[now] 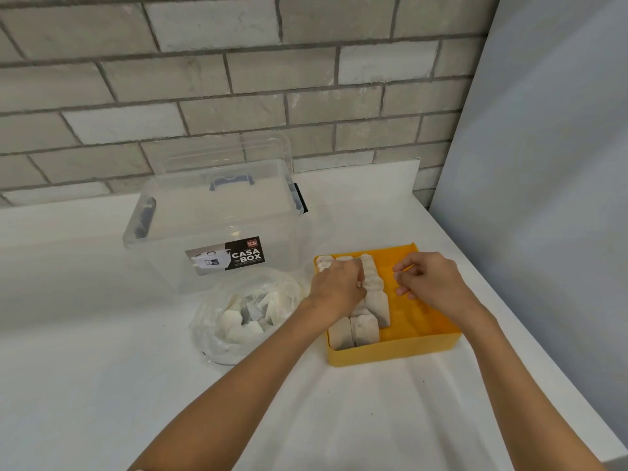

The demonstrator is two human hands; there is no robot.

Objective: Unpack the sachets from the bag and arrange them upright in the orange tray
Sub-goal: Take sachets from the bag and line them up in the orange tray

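The orange tray (pixel 390 351) sits on the white counter, right of centre. Along its left side stands a row of several pale sachets (pixel 368 322), upright and packed together. My left hand (pixel 338 287) rests on the far part of that row, fingers curled against the sachets. Over the bare right half of the tray hovers my right hand (pixel 430 278), fingers loosely bent with nothing visibly in them. Left of the tray lies a clear plastic bag (pixel 217 338), open, with several loose sachets (pixel 253 311) inside.
A clear plastic storage box (pixel 217 212) with a black label stands behind the bag, its lid leaning on the grey brick wall. A grey panel (pixel 543 164) borders the counter on the right. The counter edge runs diagonally near the tray's right side.
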